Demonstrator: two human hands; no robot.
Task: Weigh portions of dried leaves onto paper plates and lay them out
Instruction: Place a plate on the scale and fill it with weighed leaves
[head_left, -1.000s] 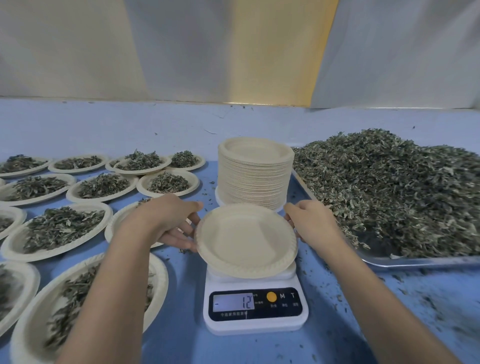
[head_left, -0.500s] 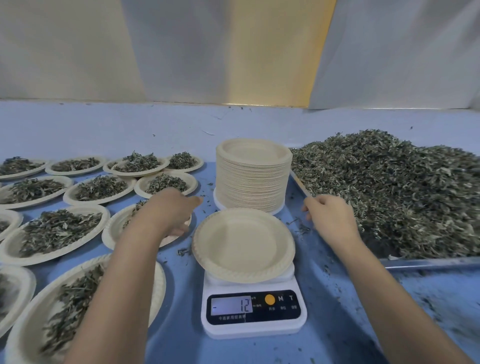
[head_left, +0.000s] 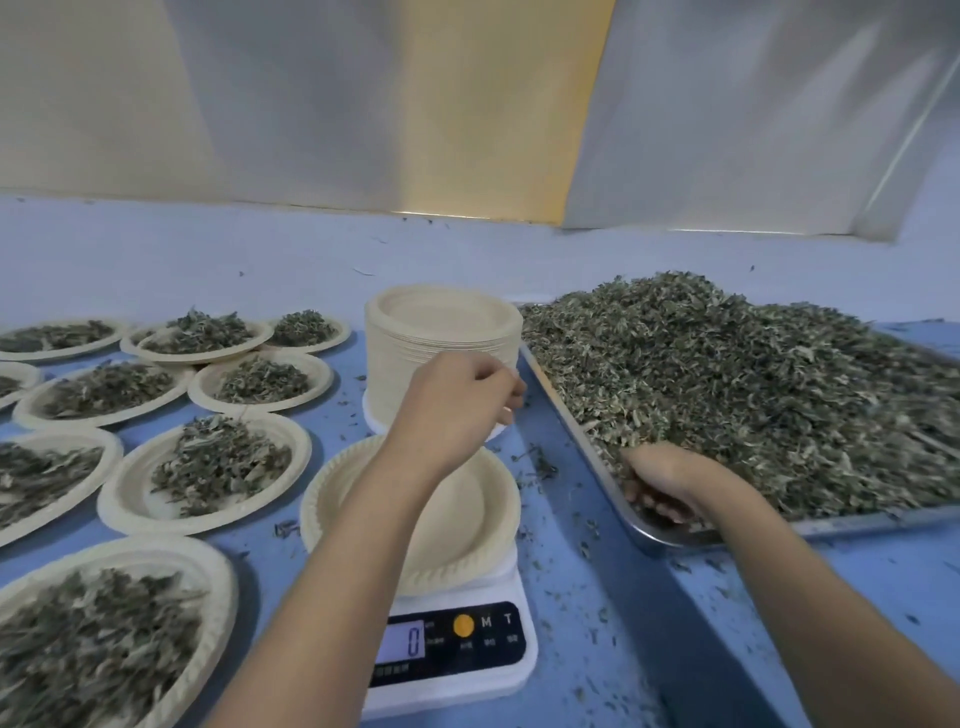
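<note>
- An empty, round, cream paper plate is seen lying flat on the white digital kitchen scale, whose display reads 0.
- A tall stack of empty cream paper plates stands just behind the scale on the blue surface.
- A rectangular metal tray at the right is heaped with a mound of dried grey-green leaves; its long axis seems to run left to right.
- Portions of dried leaves are held by the filled paper plates laid out in rows at the left, some overlapping at the rims.
- The left hand is held above the far edge of the empty plate, in front of the stack, its fingers loosely curled; whether anything is pinched cannot be told.
- The right hand is pushed into the near corner of the leaf mound, fingers cupped around leaves.
- Loose leaf crumbs are scattered on the surface around the scale.
</note>
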